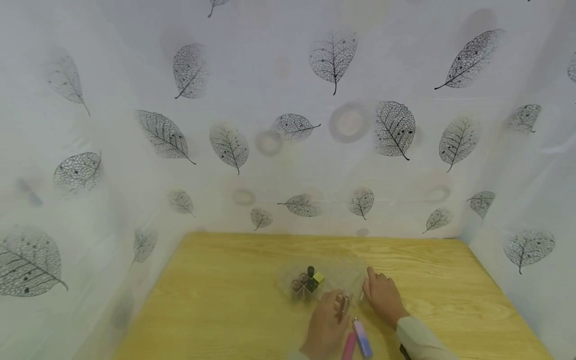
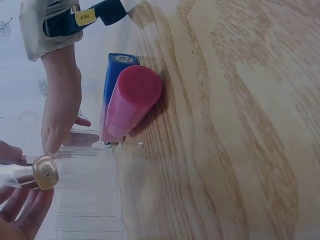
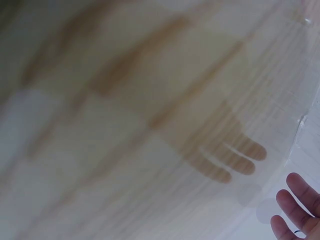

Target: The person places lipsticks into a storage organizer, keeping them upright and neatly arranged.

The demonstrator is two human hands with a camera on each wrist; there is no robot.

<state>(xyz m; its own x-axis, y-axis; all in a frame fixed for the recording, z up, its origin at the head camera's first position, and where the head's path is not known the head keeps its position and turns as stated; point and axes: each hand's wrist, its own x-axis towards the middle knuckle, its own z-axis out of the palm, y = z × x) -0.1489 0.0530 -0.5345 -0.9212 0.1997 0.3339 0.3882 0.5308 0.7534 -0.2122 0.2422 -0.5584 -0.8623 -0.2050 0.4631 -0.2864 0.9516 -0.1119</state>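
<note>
My left hand (image 1: 325, 322) pinches a lipstick (image 1: 344, 304) with a clear case between thumb and fingers, over the near edge of a clear divided organizer (image 1: 346, 265). The lipstick's gold-brown end (image 2: 46, 172) faces the left wrist camera. At the organizer's right end rests my right hand (image 1: 384, 296), fingertips at its edge. Its fingers (image 3: 295, 212) look straight and spread in the right wrist view. The organizer's left compartments hold several small cosmetics, among them a black-capped one (image 1: 311, 271), a yellow-topped one (image 1: 319, 277) and brown round-ended ones (image 1: 296, 285).
In front of the organizer, a pink-to-blue slim case (image 1: 362, 337) and a pink cylinder (image 1: 348, 346) lie side by side on the wooden table (image 1: 216, 300). White leaf-patterned sheeting (image 1: 288, 165) encloses the back and both sides. The right wrist wears a dark band (image 2: 75, 20).
</note>
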